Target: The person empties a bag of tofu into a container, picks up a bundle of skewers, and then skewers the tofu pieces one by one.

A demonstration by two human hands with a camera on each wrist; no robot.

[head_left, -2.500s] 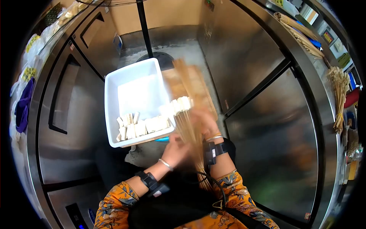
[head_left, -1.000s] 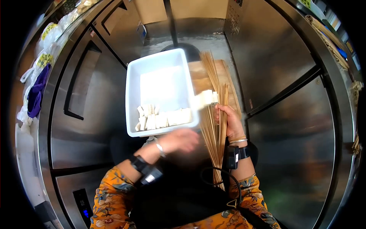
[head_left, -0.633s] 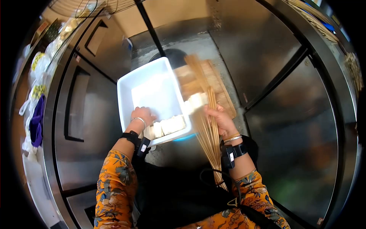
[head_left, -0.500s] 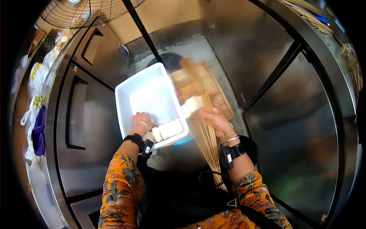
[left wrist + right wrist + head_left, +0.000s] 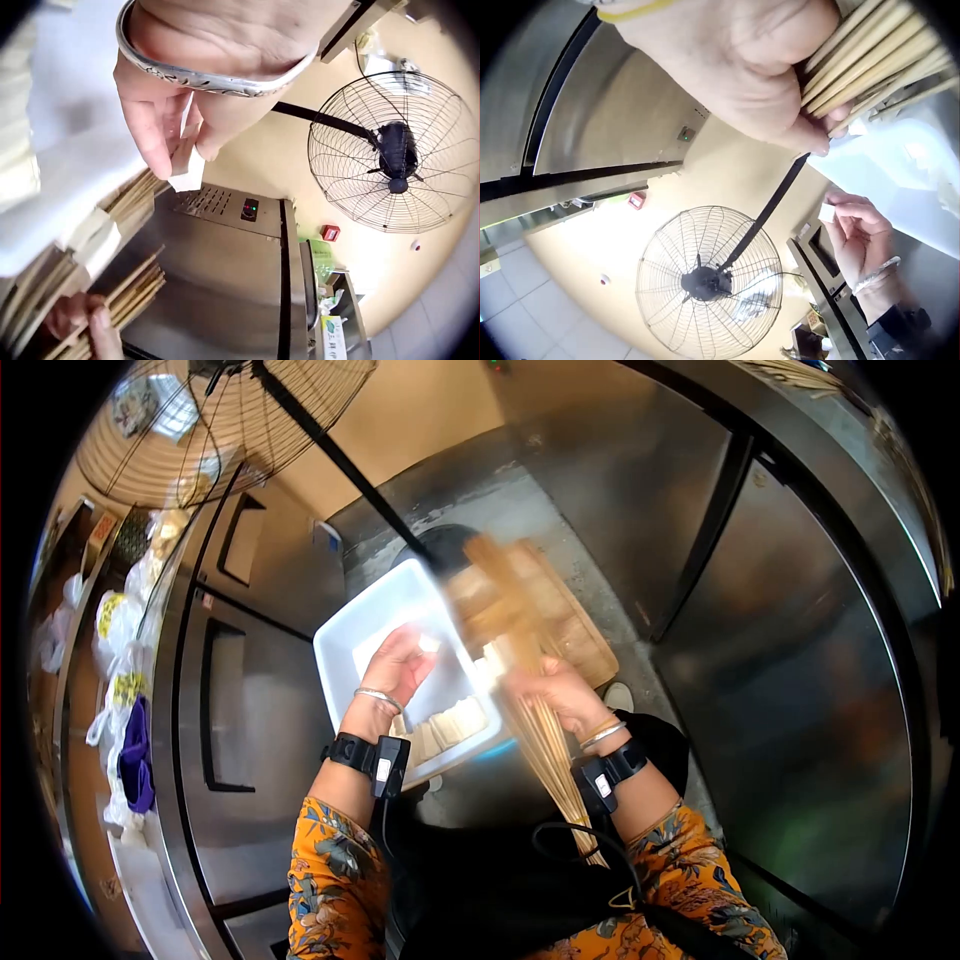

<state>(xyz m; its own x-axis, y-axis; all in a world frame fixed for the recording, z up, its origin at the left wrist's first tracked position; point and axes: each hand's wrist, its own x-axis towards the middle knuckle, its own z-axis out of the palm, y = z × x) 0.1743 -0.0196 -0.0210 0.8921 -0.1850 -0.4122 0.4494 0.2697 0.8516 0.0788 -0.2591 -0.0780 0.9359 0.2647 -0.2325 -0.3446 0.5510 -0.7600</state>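
My left hand (image 5: pixel 397 660) is over the white plastic tub (image 5: pixel 335 650). Between its thumb and fingers it pinches a small white block (image 5: pixel 187 174), cut like a piece of bean curd. More such blocks (image 5: pixel 455 722) lie in a row along the tub's near side. To the right of the tub, my right hand (image 5: pixel 560 695) grips a bundle of thin wooden skewers (image 5: pixel 550 755), blurred at its far end. Several white pieces (image 5: pixel 492 662) sit on skewers beside the tub's right rim, partly hidden by the blurred bundle.
A wooden board (image 5: pixel 590 635) lies under the skewers' far end. Steel cabinets (image 5: pixel 250 705) stand on both sides, with plastic bags and a purple cloth (image 5: pixel 135 755) at the left. A wire-cage fan (image 5: pixel 397 154) stands beyond the tub.
My left hand reached into the tub, then came up with a white block. My right hand still grips skewers, the bundle having moved. The head view has tilted, bringing more of the fan in.
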